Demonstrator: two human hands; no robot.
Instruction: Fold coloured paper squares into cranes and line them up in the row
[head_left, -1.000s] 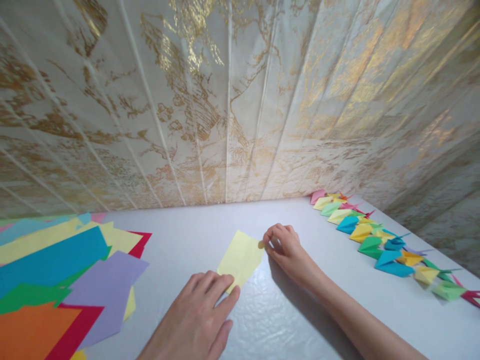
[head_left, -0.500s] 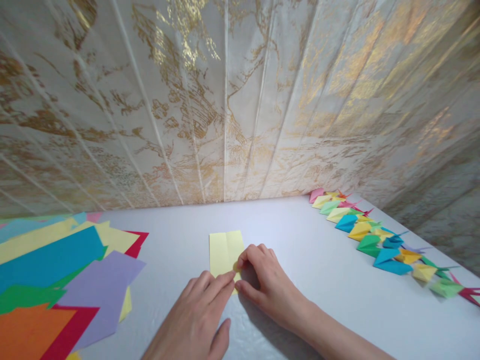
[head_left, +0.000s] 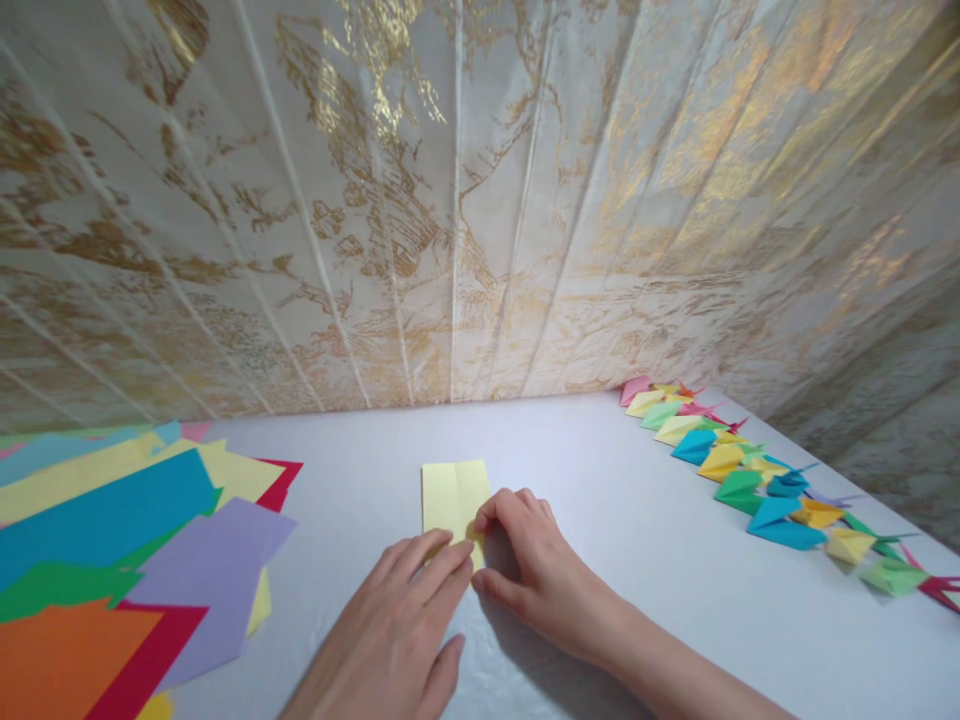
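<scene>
A pale yellow paper rectangle (head_left: 450, 495) with a crease down its middle lies flat on the white table (head_left: 360, 455). Over its lower left part rests my left hand (head_left: 397, 620), fingers spread and pressing on the paper, thumb apart. My right hand (head_left: 536, 570) is at the paper's lower right edge, with its index finger and thumb curled around that edge. The lower end of the paper is hidden beneath my fingers.
Coloured paper sheets, among them a blue one (head_left: 112, 510), a purple one (head_left: 217, 580) and an orange one (head_left: 67, 660), overlap at the left. Folded paper cranes (head_left: 739, 490) line the right edge. A gold-patterned curtain (head_left: 450, 250) hangs behind.
My left hand's fingers have shifted slightly on the paper and are more spread. The view has moved a little. My right hand stays at the paper's right edge.
</scene>
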